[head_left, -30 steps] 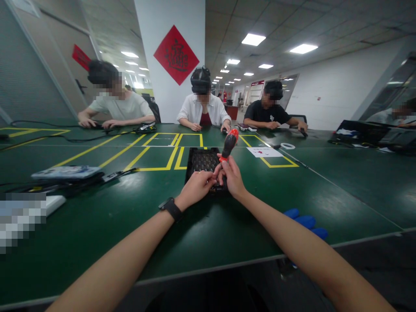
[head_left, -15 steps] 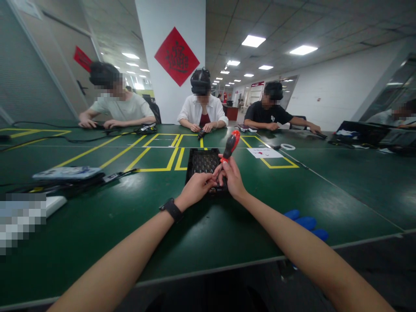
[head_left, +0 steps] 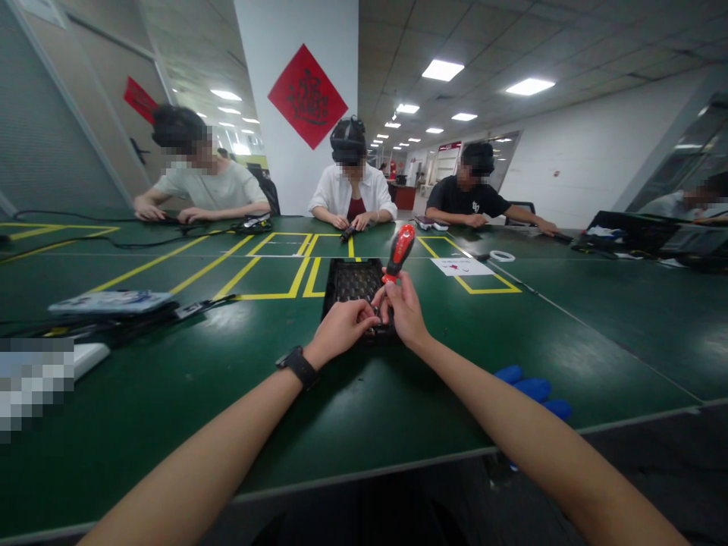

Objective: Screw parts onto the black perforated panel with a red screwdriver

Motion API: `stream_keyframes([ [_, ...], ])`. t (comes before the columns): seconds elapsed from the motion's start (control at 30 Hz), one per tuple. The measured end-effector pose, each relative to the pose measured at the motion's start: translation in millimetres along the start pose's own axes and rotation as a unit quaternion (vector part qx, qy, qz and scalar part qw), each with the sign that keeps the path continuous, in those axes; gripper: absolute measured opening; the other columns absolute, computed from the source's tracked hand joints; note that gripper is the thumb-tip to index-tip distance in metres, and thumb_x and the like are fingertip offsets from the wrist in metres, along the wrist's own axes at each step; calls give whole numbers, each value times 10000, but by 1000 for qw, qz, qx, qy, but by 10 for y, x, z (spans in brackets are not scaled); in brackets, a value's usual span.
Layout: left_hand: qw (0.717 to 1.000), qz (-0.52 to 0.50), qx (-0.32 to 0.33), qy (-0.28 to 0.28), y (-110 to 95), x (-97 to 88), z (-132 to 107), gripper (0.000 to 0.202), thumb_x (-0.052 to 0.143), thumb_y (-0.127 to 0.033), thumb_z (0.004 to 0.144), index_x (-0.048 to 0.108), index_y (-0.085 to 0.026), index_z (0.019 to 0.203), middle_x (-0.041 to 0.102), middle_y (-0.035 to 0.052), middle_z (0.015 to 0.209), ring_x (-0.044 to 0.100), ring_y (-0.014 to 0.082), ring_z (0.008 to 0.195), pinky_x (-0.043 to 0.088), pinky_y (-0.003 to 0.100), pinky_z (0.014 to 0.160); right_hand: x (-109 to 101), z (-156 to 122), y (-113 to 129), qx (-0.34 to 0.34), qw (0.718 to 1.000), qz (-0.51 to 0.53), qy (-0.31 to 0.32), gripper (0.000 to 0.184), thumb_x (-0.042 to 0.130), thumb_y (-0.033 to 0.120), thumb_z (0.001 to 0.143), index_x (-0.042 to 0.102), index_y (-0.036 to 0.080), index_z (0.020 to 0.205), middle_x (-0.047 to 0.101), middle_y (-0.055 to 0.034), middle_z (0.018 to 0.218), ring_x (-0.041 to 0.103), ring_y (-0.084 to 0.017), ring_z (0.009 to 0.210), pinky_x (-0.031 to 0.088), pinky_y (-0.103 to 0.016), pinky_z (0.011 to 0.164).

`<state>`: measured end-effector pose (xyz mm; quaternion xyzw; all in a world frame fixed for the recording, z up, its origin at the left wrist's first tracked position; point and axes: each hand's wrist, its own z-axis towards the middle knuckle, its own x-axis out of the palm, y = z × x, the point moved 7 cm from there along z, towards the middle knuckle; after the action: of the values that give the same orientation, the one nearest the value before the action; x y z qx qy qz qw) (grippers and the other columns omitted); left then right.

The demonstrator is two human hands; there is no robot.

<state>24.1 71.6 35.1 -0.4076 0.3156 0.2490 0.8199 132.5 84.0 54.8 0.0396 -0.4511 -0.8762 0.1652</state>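
Observation:
A screwdriver (head_left: 403,247) with a red and black handle stands tilted, handle up, in my right hand (head_left: 408,312). The fingers of that hand close around it just below the handle. Its lower end is mostly hidden among my fingers. My left hand (head_left: 343,331), with a black band on the wrist, meets the right one at the near end of a black open case (head_left: 331,292). Its fingertips are pinched by the screwdriver's lower end, and whatever they hold is too small to name. Inside the case shows a dark grid of round cells, partly covered by my hands.
Blue glove fingers (head_left: 533,390) lie near the front edge, under my right forearm. A printed paper sheet (head_left: 462,267) and a white ring (head_left: 502,256) are farther right. A stack with a light blue top (head_left: 111,302) and cables sits left. Several people work across the green table.
The screwdriver handle has shifted slightly left and a little upward in view, with its red side turned more toward me. Both hands stay at the near end of the case.

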Motion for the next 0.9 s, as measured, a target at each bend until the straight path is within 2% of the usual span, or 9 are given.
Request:
stream_keyframes([
  [0.33,999,28,21,-8,-63,-14,8,123,588,-286,771,568,-167,749,626,7,710,550,127,643,370,227,593,3,-8,5,-2,1000,-9,-1,319,420,431,864,382,221,1101,572,50,696,395,-17,357,294,-147,353],
  [0.6,994,89,66,-5,-122,-13,-1,92,488,-191,833,548,-173,766,612,32,737,561,150,710,372,248,640,3,6,-13,4,1000,-8,7,329,396,434,873,408,213,1116,576,42,692,403,-25,367,316,-156,366],
  [0.77,994,85,70,4,-159,-25,0,112,466,-216,853,533,-177,772,610,26,744,560,148,714,366,245,639,4,12,-5,5,1000,-11,1,324,416,414,871,419,208,1121,564,52,662,401,-23,356,312,-152,358],
  [0.9,995,82,51,-8,-128,-45,-1,114,569,-288,797,530,-184,772,611,10,739,556,148,692,357,241,612,16,12,8,4,1000,-10,-7,334,423,419,867,413,212,1129,544,63,629,401,-28,358,325,-153,363],
])
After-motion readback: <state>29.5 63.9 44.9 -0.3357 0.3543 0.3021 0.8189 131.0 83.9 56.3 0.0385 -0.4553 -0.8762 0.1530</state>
